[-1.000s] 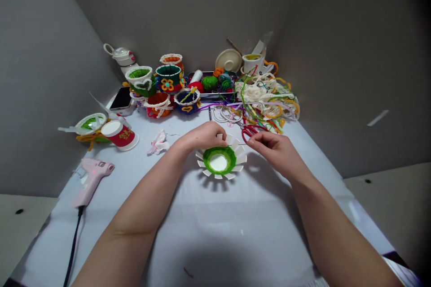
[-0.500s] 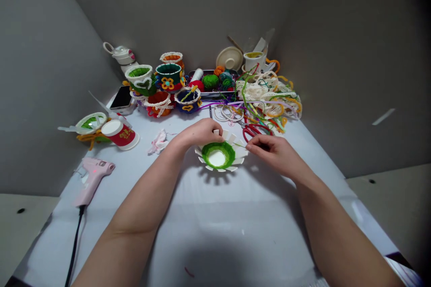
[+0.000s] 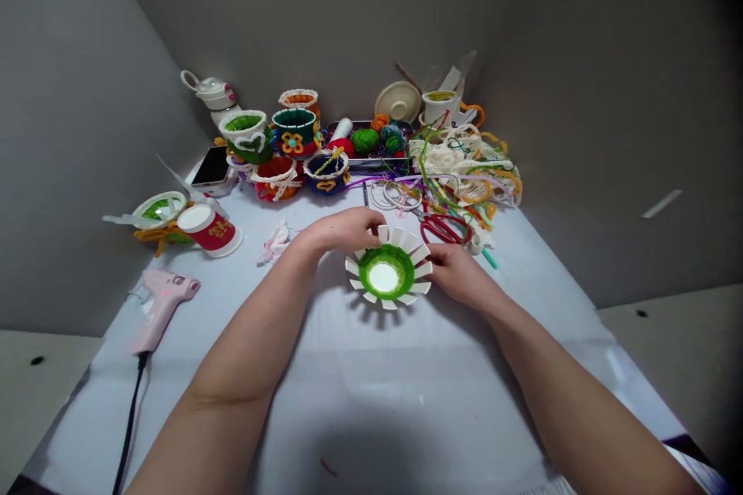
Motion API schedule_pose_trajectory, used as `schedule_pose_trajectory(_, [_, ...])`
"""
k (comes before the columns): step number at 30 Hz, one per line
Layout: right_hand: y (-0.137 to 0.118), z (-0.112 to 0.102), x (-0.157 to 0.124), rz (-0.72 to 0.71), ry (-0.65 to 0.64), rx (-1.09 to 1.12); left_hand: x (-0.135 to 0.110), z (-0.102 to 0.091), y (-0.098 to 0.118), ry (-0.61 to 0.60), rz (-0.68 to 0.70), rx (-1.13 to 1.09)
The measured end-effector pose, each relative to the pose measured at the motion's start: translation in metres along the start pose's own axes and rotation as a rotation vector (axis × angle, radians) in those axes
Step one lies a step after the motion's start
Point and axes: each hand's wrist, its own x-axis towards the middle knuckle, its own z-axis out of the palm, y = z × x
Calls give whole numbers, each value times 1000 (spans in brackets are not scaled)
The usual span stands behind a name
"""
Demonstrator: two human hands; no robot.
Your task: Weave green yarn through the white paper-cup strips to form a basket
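A white paper cup cut into splayed strips [image 3: 388, 272], with green yarn woven round its base, sits on the white table [image 3: 371, 387]. My left hand [image 3: 342, 230] grips its far left rim with curled fingers. At the cup's right side my right hand [image 3: 458, 272] rests against the strips, fingers closed near them; I cannot make out the thin green yarn in it. Red-handled scissors [image 3: 444, 228] lie just beyond my right hand.
A pink glue gun [image 3: 162, 302] with a black cord lies at the left. A red paper cup [image 3: 209, 228] lies on its side beside a tape roll [image 3: 156, 210]. Finished yarn cups [image 3: 290, 141], yarn balls [image 3: 365, 141], a phone [image 3: 210, 168] and a tangle of cords [image 3: 464, 166] crowd the back.
My right hand has dropped from pinching yarn above the cup's right rim to lying against its right side. The cup has shifted slightly right and toward me.
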Motion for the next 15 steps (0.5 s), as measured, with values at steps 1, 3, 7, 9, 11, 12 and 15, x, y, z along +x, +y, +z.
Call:
schedule_pose_trajectory(1, [0,1,0,-12,18,-13,-2,-1,2,-13,26,2])
schedule_pose_trajectory(3, [-1,3,-1,-45,49,-38,-4,-3,5,-15,75,-3])
schedule_pose_trajectory(7, [-2,6,-2,-87,80,-88,-1,0,9,21,129,-77])
schedule_pose_trajectory(9, [-2,8,-2,-103,92,-109,2,4,10,35,147,-99])
schedule_pose_trajectory(11, [-1,10,-2,-119,95,-115,6,9,9,48,157,-83])
schedule_pose_trajectory(12, [-1,11,-1,-124,92,-118,8,11,8,53,157,-69])
schedule_pose_trajectory(15, [-1,11,-1,-126,77,-137,11,15,5,41,146,-38])
